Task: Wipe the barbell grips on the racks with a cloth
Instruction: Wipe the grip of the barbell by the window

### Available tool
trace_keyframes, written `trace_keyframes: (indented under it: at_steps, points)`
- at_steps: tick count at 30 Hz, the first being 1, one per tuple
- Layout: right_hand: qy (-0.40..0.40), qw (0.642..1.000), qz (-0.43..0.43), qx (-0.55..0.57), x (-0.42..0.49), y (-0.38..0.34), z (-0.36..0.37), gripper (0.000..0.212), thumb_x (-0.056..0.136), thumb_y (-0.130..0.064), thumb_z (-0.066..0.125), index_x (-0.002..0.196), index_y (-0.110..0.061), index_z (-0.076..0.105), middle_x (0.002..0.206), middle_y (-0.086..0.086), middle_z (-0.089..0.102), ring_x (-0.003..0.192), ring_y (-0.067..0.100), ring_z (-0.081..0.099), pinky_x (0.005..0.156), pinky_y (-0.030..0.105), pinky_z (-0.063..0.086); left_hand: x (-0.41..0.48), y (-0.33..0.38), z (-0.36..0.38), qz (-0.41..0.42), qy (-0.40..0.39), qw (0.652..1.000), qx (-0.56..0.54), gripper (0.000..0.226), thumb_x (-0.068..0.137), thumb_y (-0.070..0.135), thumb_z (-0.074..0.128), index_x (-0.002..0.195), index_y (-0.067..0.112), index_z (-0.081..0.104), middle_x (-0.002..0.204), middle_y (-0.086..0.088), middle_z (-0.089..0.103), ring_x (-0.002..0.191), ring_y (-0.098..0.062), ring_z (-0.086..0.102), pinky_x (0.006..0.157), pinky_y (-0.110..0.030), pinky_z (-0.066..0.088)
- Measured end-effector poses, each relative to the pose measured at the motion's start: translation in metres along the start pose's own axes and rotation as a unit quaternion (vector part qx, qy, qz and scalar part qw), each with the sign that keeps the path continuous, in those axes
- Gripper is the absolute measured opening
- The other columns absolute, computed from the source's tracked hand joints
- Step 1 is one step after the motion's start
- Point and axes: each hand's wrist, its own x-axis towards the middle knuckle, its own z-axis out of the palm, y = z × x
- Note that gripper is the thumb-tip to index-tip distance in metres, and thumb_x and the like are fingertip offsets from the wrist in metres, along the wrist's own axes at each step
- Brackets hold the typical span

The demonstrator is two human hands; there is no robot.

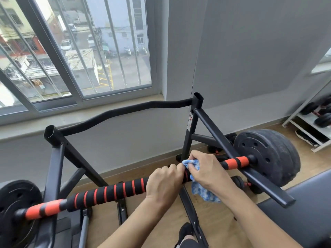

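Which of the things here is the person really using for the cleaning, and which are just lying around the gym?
In use:
blue cloth, held by the right hand
barbell grip, held by the left hand

Just lying around:
dumbbells on the shelf
shoe under that shelf
small dumbbell on the floor

Daylight enters through the window (75, 51), even and soft. The wall (250, 51) is evenly lit, without glare. Shadows on the floor (157, 221) are faint and diffuse. Wide-angle distortion bends the window frame and bars near the edges. Detail is slightly soft throughout.
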Motion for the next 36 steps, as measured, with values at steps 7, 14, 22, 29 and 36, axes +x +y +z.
trace_keyframes:
  at_steps: [7, 14, 22, 29, 36]
  points:
    - [0.003, 1.000, 0.003, 0.003, -0.011, 0.002, 0.000, 0.017, 0.090, -0.023, 0.061, 0.077, -0.024, 0.051, 0.069, -0.005, 0.060, 0.068, 0.010, 0.058, 0.058, 0.028, 0.045, 0.016, -0.012, -0.035, -0.037, -0.195, 0.958, -0.207, 0.029, 0.088, 0.047, 0.064, 0.103, 0.026, 0.050, 0.092, 0.004, 0.068, 0.077, -0.024, 0.067, 0.064, -0.034, 0.047]
    - [0.016, 1.000, 0.002, -0.018, -0.009, 0.001, 0.005, 0.015, 0.090, -0.024, 0.061, 0.080, -0.024, 0.050, 0.072, -0.007, 0.060, 0.071, 0.012, 0.058, 0.064, 0.039, 0.052, 0.018, -0.011, -0.040, -0.098, -0.217, 0.955, -0.179, 0.020, 0.089, 0.039, 0.062, 0.083, 0.022, 0.054, 0.077, 0.004, 0.060, 0.066, -0.024, 0.058, 0.063, -0.033, 0.046]
    - [-0.023, 1.000, 0.015, -0.014, 0.000, 0.003, -0.002, 0.016, 0.091, -0.027, 0.062, 0.080, -0.024, 0.052, 0.073, -0.005, 0.062, 0.072, 0.013, 0.059, 0.066, 0.035, 0.048, -0.004, 0.007, -0.037, -0.067, -0.074, 0.987, -0.126, 0.039, 0.097, 0.058, 0.043, 0.094, 0.020, 0.049, 0.086, -0.002, 0.069, 0.076, -0.031, 0.068, 0.063, -0.038, 0.041]
    - [0.138, 0.984, -0.113, 0.002, -0.001, 0.005, -0.059, 0.008, 0.096, -0.022, 0.063, 0.098, -0.029, 0.060, 0.088, -0.017, 0.062, 0.081, 0.003, 0.061, 0.068, 0.018, 0.048, -0.001, 0.012, -0.042, -0.107, -0.086, 0.983, -0.120, 0.077, 0.086, 0.092, 0.028, 0.085, 0.021, 0.055, 0.082, -0.003, 0.068, 0.077, -0.031, 0.067, 0.063, -0.039, 0.039]
    - [0.069, 0.964, -0.180, -0.181, 0.015, 0.024, -0.053, 0.011, 0.085, -0.018, 0.073, 0.092, -0.025, 0.068, 0.092, -0.015, 0.062, 0.088, 0.007, 0.053, 0.076, 0.030, 0.052, 0.008, 0.013, -0.046, -0.150, -0.136, 0.972, -0.122, 0.088, 0.077, 0.098, 0.025, 0.083, 0.021, 0.066, 0.075, 0.002, 0.060, 0.070, -0.026, 0.059, 0.065, -0.036, 0.043]
